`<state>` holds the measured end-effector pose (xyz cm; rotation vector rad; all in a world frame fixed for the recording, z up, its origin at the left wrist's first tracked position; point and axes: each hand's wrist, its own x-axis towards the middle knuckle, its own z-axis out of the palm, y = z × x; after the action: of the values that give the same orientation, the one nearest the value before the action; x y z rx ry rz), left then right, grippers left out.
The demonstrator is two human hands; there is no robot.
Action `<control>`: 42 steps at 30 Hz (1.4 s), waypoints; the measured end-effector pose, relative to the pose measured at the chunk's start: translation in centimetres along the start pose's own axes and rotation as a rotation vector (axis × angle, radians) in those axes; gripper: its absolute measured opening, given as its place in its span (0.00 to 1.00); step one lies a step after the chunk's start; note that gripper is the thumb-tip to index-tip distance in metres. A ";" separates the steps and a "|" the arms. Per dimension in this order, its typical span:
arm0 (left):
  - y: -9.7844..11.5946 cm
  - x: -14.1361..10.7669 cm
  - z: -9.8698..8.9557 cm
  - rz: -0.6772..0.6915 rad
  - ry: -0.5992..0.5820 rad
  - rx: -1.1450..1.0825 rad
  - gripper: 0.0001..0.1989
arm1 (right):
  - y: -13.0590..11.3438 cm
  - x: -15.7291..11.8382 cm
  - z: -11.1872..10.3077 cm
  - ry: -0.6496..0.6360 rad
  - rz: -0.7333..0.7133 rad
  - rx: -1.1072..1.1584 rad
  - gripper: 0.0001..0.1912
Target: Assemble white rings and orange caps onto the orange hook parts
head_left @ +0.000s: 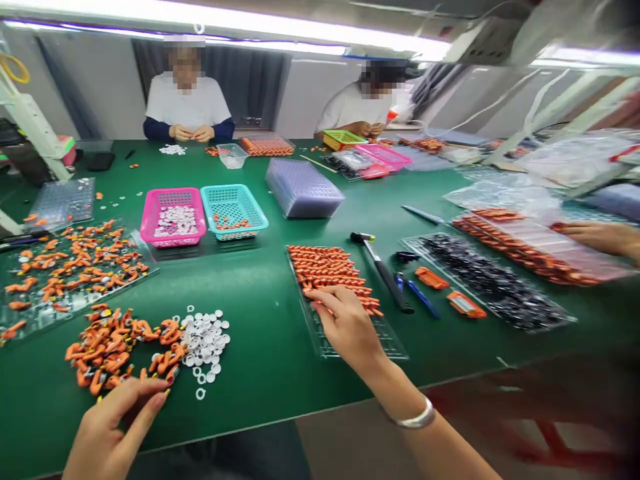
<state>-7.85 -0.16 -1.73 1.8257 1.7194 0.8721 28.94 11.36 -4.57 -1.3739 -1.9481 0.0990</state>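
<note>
Low at the left, my left hand (117,423) pinches thumb and forefinger around a small orange plastic piece (173,375) with a greyish end, partly hidden by the fingertips. Just beyond lies a heap of curved orange pieces (105,347) with yellow and grey ends. White discs and rings (206,339) are scattered to its right. My right hand (345,323), a silver bangle on its wrist, reaches over a clear plastic tray (333,350) holding rows of orange pieces (327,263). Its fingers close at the tray's left side on an orange piece, mostly hidden.
A pink basket (147,223) and a blue basket (260,217) stand behind, left of stacked clear trays (305,188). A hammer (385,273), blue pens (423,298) and a tray of black parts (493,280) lie right. Two co-workers sit opposite; another person's hand (600,237) reaches in at right.
</note>
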 end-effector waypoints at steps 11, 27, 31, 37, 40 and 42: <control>-0.8 2.7 1.5 0.323 0.059 0.584 0.10 | -16.3 5.4 10.5 -0.544 -0.498 0.267 0.12; 1.9 0.0 2.0 0.190 0.081 -0.072 0.13 | -16.2 -1.6 5.3 -0.346 -0.082 0.931 0.09; 1.8 -0.3 2.9 0.343 0.162 0.064 0.11 | -15.5 -4.1 5.2 -0.308 0.057 0.954 0.10; 0.9 -0.4 3.3 0.372 0.122 0.199 0.14 | -14.4 -6.0 4.8 -0.223 0.256 1.043 0.08; 1.4 -0.3 3.2 0.371 0.114 0.283 0.18 | -14.2 -6.3 4.5 -0.213 0.300 1.078 0.06; 2.1 -0.1 3.3 0.372 0.103 0.256 0.18 | -14.2 -6.4 4.4 -0.212 0.310 1.119 0.05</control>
<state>-3.99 -0.23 -2.47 2.3622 1.6400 0.9352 16.14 1.41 -4.65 -0.8611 -1.3712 1.3014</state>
